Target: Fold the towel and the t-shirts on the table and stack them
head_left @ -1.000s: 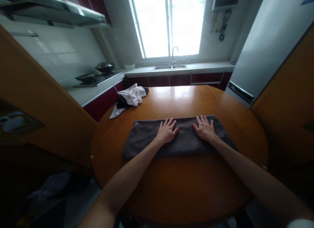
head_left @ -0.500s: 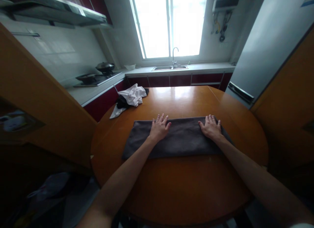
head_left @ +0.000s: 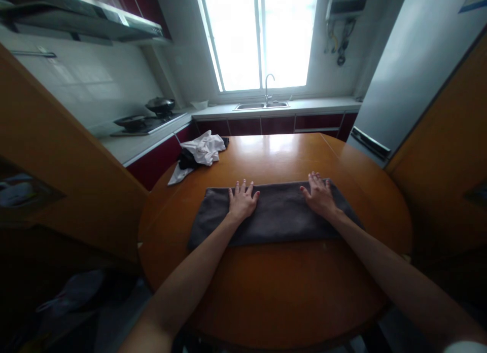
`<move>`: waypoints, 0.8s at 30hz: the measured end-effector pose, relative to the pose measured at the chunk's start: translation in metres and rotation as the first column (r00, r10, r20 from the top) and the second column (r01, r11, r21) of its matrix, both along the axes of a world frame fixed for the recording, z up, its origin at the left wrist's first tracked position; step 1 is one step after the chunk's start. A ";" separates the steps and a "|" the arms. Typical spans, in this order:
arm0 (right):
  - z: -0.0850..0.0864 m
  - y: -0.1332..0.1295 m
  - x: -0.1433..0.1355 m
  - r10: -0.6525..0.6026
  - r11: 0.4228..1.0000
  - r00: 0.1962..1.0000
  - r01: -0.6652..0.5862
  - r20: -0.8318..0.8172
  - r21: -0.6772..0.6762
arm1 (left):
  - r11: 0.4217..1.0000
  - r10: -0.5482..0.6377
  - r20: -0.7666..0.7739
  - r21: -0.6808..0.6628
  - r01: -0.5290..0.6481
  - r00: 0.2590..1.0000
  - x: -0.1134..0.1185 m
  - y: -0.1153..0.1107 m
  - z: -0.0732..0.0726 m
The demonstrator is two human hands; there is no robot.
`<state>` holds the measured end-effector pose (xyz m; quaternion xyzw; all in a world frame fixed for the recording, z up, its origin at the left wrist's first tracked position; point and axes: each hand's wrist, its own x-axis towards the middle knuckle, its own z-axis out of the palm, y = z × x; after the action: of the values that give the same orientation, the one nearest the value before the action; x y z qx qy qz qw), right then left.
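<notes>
A dark grey cloth [head_left: 279, 216], folded into a long flat rectangle, lies across the middle of the wooden table [head_left: 281, 287]. My left hand [head_left: 242, 201] rests on its left part, palm down with the fingers spread toward the far edge. On the right part lies my right hand [head_left: 319, 195], also open, its fingertips at the far edge of the cloth. Neither hand grips anything. The cloth's exact kind cannot be told. My hands and forearms hide parts of it.
A crumpled heap of white and black fabric [head_left: 201, 151] sits at the table's far left. Beyond are a counter with a sink [head_left: 262, 105], a stove [head_left: 150, 124] with pans, and a fridge [head_left: 393, 74] at the right. Wooden doors flank the table.
My right hand has shifted slightly left along the cloth, its fingers now reaching the far edge. My left hand has barely moved. The whole view has shifted a little.
</notes>
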<state>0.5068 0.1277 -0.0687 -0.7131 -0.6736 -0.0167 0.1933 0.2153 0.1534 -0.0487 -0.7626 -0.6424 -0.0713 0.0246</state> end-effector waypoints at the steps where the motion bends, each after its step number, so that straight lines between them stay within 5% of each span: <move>1: 0.000 -0.001 -0.003 0.028 0.999 1.000 -0.028 0.001 -0.024 | 1.000 -0.006 0.001 -0.021 0.006 1.000 0.000 0.000 -0.001; 7: -0.004 -0.002 -0.008 0.067 0.973 0.998 -0.064 0.003 -0.222 | 1.000 -0.010 -0.001 -0.029 0.010 1.000 -0.001 0.001 -0.004; 15: -0.005 0.000 -0.006 0.066 0.974 0.998 -0.064 -0.002 -0.216 | 0.988 -0.147 0.072 0.068 0.142 0.987 0.023 -0.020 0.010; 19: -0.004 -0.001 -0.007 0.065 0.976 0.998 -0.063 0.002 -0.209 | 0.964 -0.267 0.063 0.003 0.267 0.962 0.042 -0.035 0.003; 24: -0.002 -0.002 -0.009 0.061 0.976 0.998 -0.058 0.005 -0.210 | 0.954 -0.286 0.037 -0.087 0.288 0.958 0.046 -0.037 -0.007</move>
<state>0.4982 0.1259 -0.0703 -0.7089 -0.6938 0.0562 0.1137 0.2617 0.1166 -0.0559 -0.8471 -0.5279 -0.0539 -0.0289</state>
